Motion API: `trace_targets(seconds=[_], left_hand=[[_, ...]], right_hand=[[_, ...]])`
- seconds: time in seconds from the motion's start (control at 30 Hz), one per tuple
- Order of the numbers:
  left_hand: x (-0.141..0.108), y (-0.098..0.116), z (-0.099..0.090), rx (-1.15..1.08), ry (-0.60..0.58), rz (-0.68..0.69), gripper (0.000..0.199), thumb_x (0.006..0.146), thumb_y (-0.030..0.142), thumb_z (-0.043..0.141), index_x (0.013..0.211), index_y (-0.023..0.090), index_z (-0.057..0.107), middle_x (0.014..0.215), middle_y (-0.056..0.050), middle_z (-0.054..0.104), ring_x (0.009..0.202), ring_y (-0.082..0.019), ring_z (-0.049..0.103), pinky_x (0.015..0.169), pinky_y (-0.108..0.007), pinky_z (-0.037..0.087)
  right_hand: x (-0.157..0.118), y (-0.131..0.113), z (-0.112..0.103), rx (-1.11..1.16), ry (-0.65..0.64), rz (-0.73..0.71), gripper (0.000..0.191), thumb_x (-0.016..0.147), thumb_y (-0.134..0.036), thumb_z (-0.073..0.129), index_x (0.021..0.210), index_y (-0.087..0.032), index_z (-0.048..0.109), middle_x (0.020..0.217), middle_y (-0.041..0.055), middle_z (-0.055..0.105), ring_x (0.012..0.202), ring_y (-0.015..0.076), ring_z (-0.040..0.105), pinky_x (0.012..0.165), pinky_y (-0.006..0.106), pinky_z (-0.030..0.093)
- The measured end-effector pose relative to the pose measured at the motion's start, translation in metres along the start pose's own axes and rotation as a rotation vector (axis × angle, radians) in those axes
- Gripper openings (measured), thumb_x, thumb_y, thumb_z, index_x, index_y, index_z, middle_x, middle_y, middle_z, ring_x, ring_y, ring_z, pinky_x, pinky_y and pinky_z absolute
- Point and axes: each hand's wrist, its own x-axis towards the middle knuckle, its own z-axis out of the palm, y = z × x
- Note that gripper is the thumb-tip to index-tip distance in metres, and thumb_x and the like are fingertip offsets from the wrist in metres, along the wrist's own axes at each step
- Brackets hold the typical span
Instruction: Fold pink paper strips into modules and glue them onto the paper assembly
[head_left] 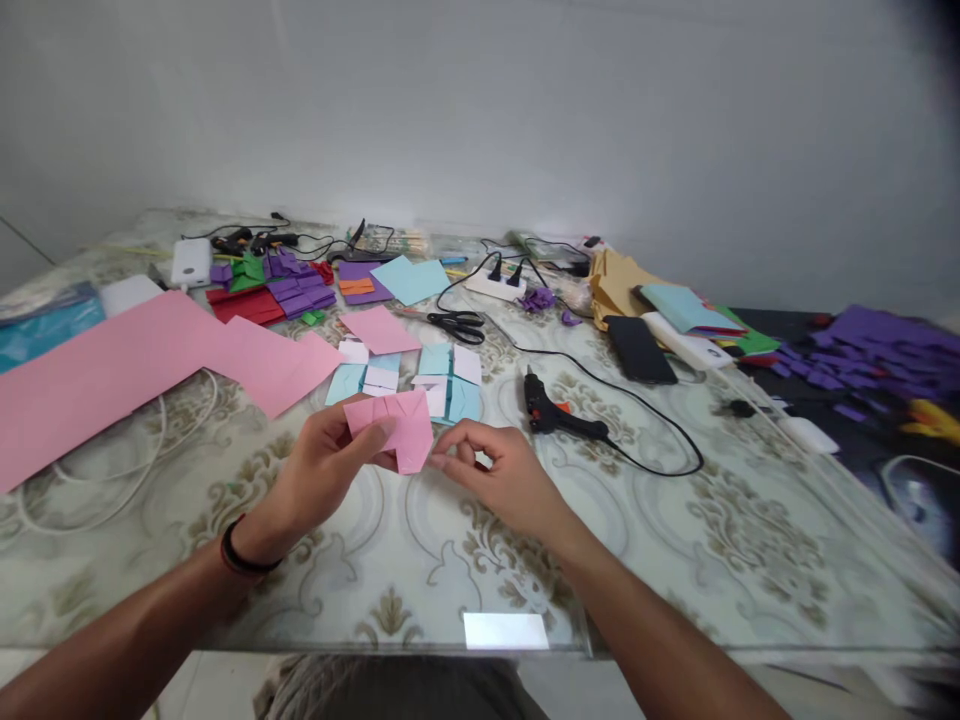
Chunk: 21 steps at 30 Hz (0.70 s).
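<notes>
A creased piece of pink paper (409,428) is pinched in my left hand (341,455), thumb across its front. One lower corner of the paper is folded in. My right hand (487,460) is at the paper's lower right edge, thumb and index finger pressed together there; whether a bit of paper lies between them is too small to make out. Just behind the hands lie folded light blue and white papers (461,395), with a flat pink square (381,330) beyond. A black hot glue gun (559,410) rests on its side to the right of my right hand.
Long pink sheets (112,375) and a white cable (161,450) lie at left. Black-handled scissors (457,325), a white power strip (496,285) and a dark phone (640,350) sit farther back. Purple paper pieces (892,345) are heaped at right. The glue gun's cord loops across the table.
</notes>
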Motion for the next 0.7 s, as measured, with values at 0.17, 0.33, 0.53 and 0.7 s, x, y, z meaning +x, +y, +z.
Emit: trace_targets(seconds=[0.17,0.33,0.53,0.7], left_hand=[[-0.0029,0.0033,0.0021,0.11,-0.034,0.041,0.018,0.098,0.033,0.067,0.098,0.017,0.073,0.09,-0.002,0.069,0.075,-0.013,0.069,0.066,-0.024,0.062],[-0.0039,0.0071,0.0025,0.247,-0.03,0.085,0.018,0.099,0.03,0.065,0.088,0.017,0.067,0.081,0.0,0.063,0.072,-0.012,0.063,0.064,-0.022,0.053],[-0.0034,0.0052,-0.001,0.337,-0.036,0.053,0.029,0.097,0.036,0.065,0.076,0.016,0.06,0.07,0.003,0.048,0.065,-0.011,0.042,0.058,-0.024,0.033],[-0.0035,0.0048,-0.0027,0.339,-0.079,0.021,0.033,0.098,0.041,0.064,0.077,0.016,0.063,0.071,0.002,0.046,0.067,-0.013,0.038,0.061,-0.027,0.03]], right_hand=[[-0.0008,-0.0011,0.0012,0.044,-0.03,-0.005,0.017,0.088,-0.035,0.074,0.086,-0.018,0.073,0.057,-0.008,0.043,0.054,0.0106,0.038,0.055,0.025,0.028],[-0.0009,-0.0018,0.0039,0.085,-0.043,-0.001,0.013,0.084,-0.03,0.076,0.089,-0.019,0.071,0.058,-0.008,0.047,0.056,0.0109,0.041,0.057,0.025,0.031],[-0.0001,-0.0008,0.0055,0.082,-0.042,-0.005,0.007,0.083,-0.024,0.072,0.083,-0.02,0.067,0.059,-0.0082,0.045,0.057,0.0107,0.04,0.057,0.024,0.03],[0.0002,0.0,0.0036,0.094,-0.034,-0.011,0.017,0.086,-0.033,0.073,0.08,-0.02,0.064,0.058,-0.0077,0.044,0.057,0.0113,0.039,0.058,0.025,0.031]])
